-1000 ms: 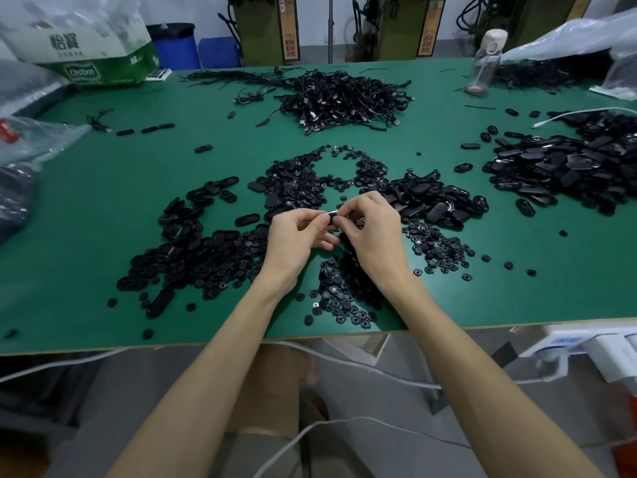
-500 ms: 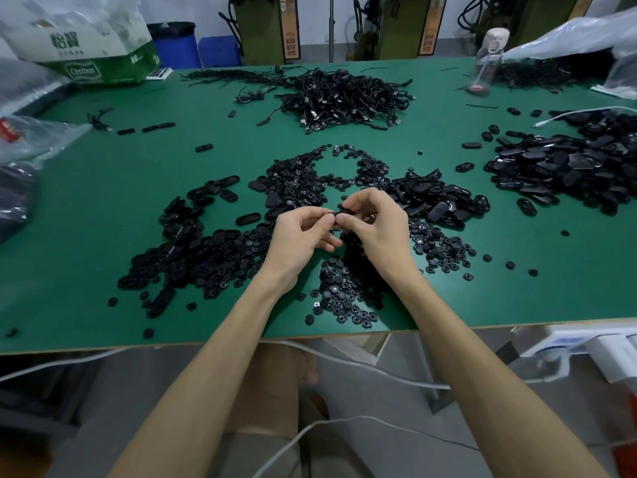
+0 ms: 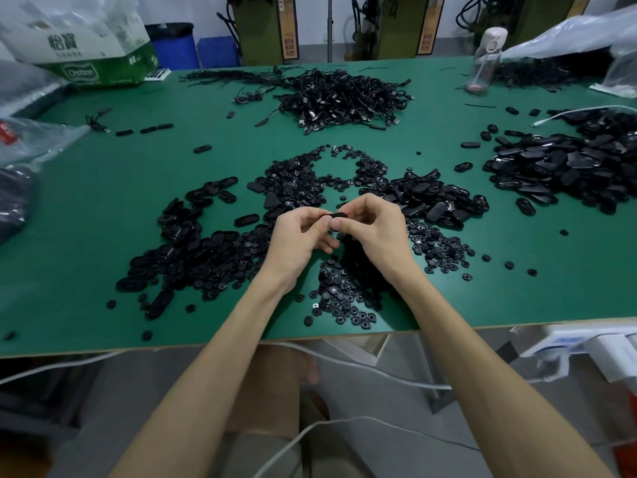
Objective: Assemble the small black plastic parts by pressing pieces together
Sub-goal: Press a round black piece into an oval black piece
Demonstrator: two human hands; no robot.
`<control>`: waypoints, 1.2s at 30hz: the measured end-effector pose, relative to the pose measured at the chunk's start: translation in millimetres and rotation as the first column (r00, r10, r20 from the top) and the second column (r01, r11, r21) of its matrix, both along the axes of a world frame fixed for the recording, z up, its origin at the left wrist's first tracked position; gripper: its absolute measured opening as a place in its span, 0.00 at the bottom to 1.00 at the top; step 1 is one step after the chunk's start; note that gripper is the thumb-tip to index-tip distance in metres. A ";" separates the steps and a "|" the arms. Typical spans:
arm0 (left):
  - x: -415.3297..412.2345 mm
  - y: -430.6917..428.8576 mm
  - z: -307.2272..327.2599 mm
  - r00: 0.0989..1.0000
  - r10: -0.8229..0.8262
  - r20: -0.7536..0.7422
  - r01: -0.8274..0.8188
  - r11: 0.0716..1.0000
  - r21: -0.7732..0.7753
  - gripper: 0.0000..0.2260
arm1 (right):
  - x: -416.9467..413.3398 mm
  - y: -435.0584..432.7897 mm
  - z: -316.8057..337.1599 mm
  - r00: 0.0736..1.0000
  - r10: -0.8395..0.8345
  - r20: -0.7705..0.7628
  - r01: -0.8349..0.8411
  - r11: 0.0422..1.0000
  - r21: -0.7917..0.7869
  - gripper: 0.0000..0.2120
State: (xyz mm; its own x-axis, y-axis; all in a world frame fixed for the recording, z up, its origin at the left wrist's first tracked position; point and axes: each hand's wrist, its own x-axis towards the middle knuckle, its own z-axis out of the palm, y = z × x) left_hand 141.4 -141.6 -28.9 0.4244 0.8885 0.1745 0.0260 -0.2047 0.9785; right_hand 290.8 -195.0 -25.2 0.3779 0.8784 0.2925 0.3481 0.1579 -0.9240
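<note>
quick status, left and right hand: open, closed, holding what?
Left hand: closed, fingers pinching the small black part.
Right hand: closed, fingers pinching the same part from the other end.

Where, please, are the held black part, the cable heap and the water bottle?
black part (image 3: 337, 215), head view, exposed top edge.
cable heap (image 3: 344, 98), head view, heap's middle.
water bottle (image 3: 484, 65), head view, clear body.
</note>
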 end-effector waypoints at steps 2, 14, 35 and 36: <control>1.2 -0.6 0.1 1.000 0.010 -0.021 -0.010 1.000 0.009 0.04 | -0.3 0.7 -0.3 1.000 0.004 -0.015 -0.004 1.000 0.002 0.08; 3.2 -2.5 0.0 0.998 0.015 -0.062 -0.012 0.999 0.042 0.03 | 1.9 0.9 -0.3 0.999 0.019 -0.035 -0.017 0.999 0.048 0.05; 5.2 -0.3 -1.4 0.991 0.076 -0.112 -0.069 0.995 0.069 0.04 | -2.1 1.9 -0.2 1.000 0.024 0.010 -0.024 0.999 0.021 0.03; 5.5 -0.3 -1.3 0.990 0.083 -0.115 -0.075 0.995 0.069 0.04 | -2.1 2.0 -0.2 1.000 0.021 0.024 -0.021 1.000 0.016 0.03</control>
